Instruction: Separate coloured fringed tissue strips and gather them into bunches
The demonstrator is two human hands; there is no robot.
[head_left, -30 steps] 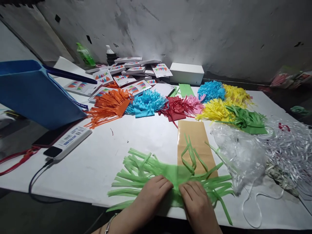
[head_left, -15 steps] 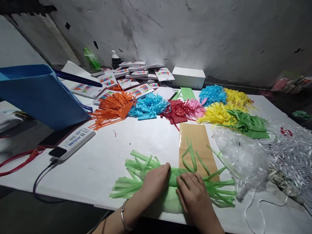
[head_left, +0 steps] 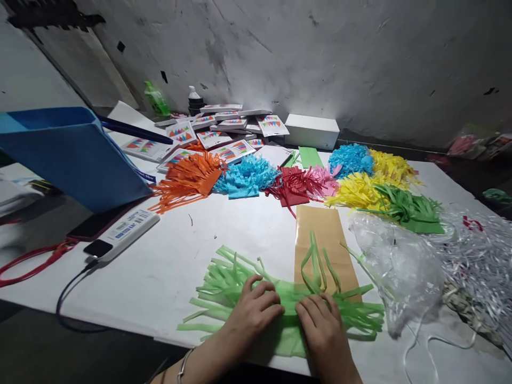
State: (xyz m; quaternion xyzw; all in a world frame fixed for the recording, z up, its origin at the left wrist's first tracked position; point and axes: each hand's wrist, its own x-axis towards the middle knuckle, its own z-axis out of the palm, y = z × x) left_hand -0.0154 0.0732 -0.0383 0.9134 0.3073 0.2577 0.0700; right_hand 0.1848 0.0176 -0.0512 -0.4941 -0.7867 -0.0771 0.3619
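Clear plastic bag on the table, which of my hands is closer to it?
Your right. The right hand is on the green fringed paper, left of the clear plastic bag; the left hand is on that paper, farther left.

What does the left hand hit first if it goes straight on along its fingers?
Probably the fingertips of the right hand, just across a small gap. The left hand already touches the fringed green tissue beneath; exact height above it is unclear.
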